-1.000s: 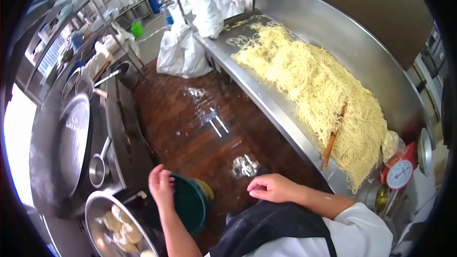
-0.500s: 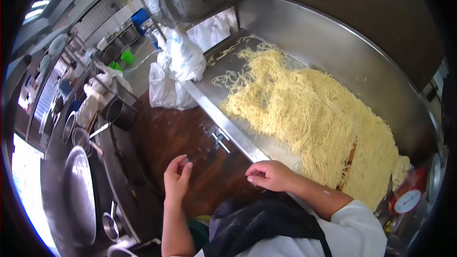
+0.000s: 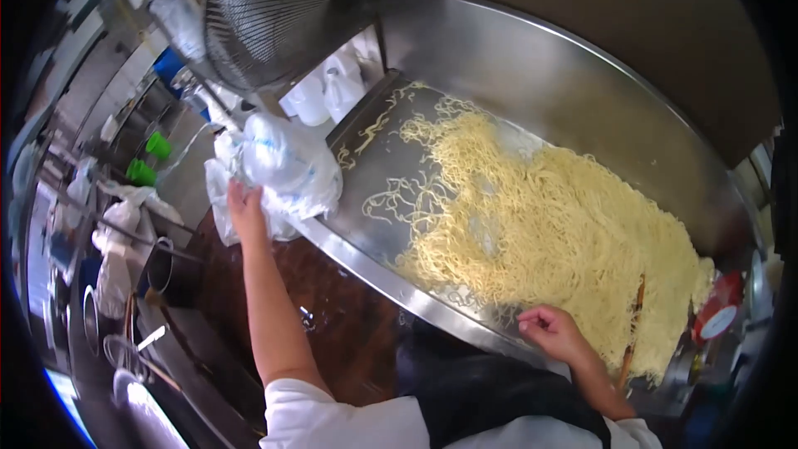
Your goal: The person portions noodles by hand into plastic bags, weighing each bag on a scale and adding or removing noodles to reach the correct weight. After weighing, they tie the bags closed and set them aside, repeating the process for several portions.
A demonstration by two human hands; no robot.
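My left hand (image 3: 246, 209) is stretched out to the white plastic bags (image 3: 287, 162) that hang at the far left end of the metal table. Its fingertips lie against the bags, thumb and fingers apart, and it does not appear to hold them. My right hand (image 3: 552, 333) hovers at the table's near edge (image 3: 391, 283), fingers loosely curled in, with nothing visible in them. Just beyond it spreads a large heap of yellow noodles (image 3: 532, 208), with loose strands toward the left end. A thin brown stick (image 3: 636, 324) lies among the noodles on the right.
A large fan (image 3: 266, 17) stands behind the bags. At the table's right end is a red scale (image 3: 719, 308) with a round dial. Pots and a wire strainer (image 3: 125, 353) line the left side, beyond the brown floor (image 3: 332, 324). Green containers (image 3: 150, 158) sit farther back.
My view and body have shifted toward the bags. My left hand has gone from above the floor out to the bags. My right hand, still curled, is now nearer the noodles.
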